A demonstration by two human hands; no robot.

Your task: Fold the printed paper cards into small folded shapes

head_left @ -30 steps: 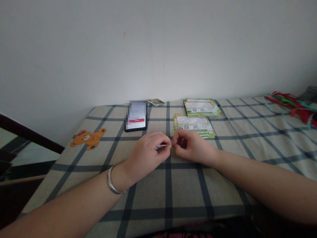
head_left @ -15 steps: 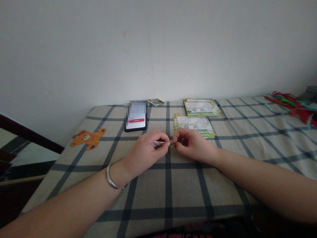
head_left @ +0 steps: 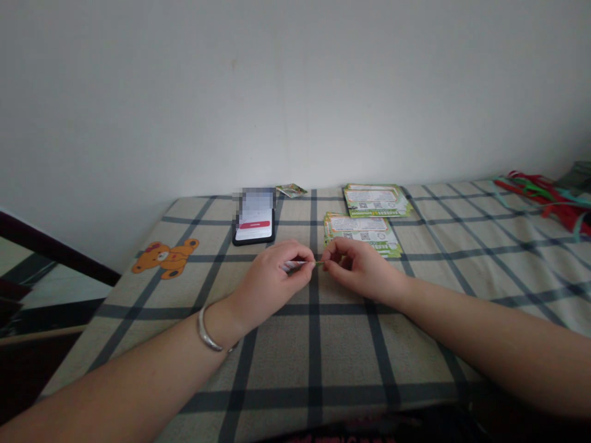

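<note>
Over the middle of the checked cloth, my left hand (head_left: 279, 277) pinches a small piece of printed paper (head_left: 295, 265), seen nearly edge-on and mostly hidden by the fingers. Its thin greenish edge reaches across to my right hand (head_left: 353, 264), whose thumb and forefinger are closed on it. The fingertips of both hands are close together. Just behind the right hand lies a stack of green and white printed cards (head_left: 357, 229). A second stack of similar cards (head_left: 376, 200) sits farther back, slightly to the right.
A phone (head_left: 253, 224) with a lit screen lies left of centre. Near the wall is a small folded green printed paper (head_left: 292, 190). An orange bear figure (head_left: 166, 258) is on the cloth (head_left: 272, 369) at left. Red and green ribbon-like items (head_left: 549, 200) are heaped at far right.
Both hands stay in almost the same place, still holding the paper between them. The right fingers have shifted only slightly; the cards and phone have not moved.
</note>
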